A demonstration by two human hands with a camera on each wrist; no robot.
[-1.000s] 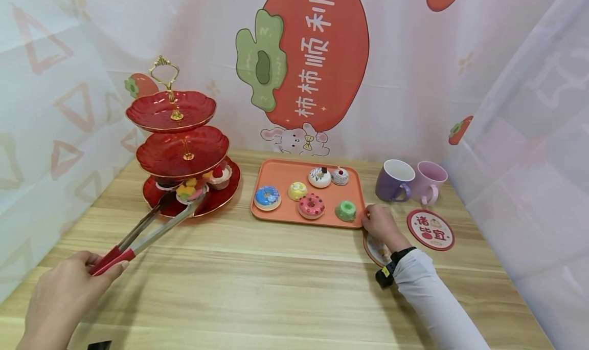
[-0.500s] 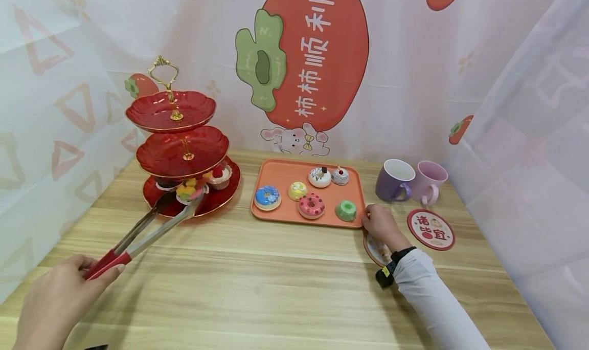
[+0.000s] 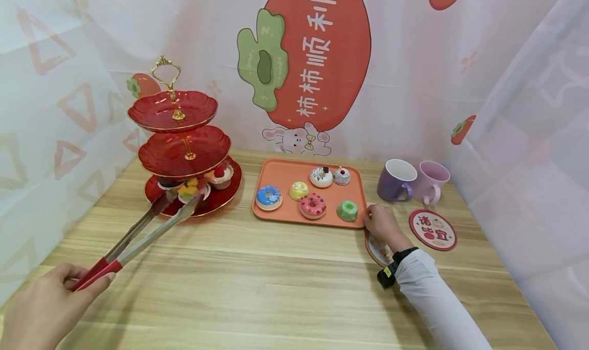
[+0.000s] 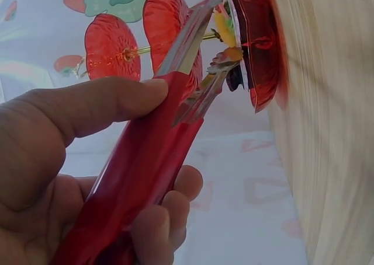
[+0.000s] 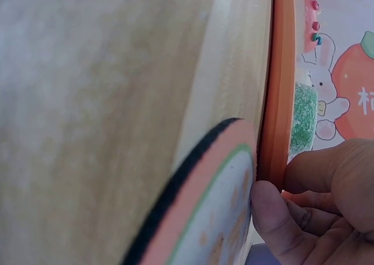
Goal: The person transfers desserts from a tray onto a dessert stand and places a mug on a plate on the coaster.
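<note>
My left hand (image 3: pixel 48 304) grips the red handles of metal serving tongs (image 4: pixel 137 160), thumb on one arm and fingers round the other. The tongs' tips are spread at the front of the fruit tart (image 3: pixel 188 190), which sits on the bottom tier of the red three-tier stand (image 3: pixel 184 150). Whether the tips touch it I cannot tell. Beside it are a cream cupcake with a red berry (image 3: pixel 221 176) and a dark-topped cake (image 3: pixel 167 182), partly hidden. My right hand (image 3: pixel 384 226) pinches the near right corner of the orange tray (image 5: pixel 276 101) between thumb and fingers.
Several toy sweets lie on the tray, among them a blue donut (image 3: pixel 269 198), a pink donut (image 3: pixel 313 205) and a green cake (image 3: pixel 347 211). A purple mug (image 3: pixel 391 183) and a pink mug (image 3: pixel 430 181) stand right. One coaster (image 3: pixel 432 230) lies near them; another (image 3: pixel 377 250) is under my right wrist.
My left hand has drawn back toward the lower left with the tongs, whose tips have slid toward the front of the tart. The tart and the right hand stay in place.
</note>
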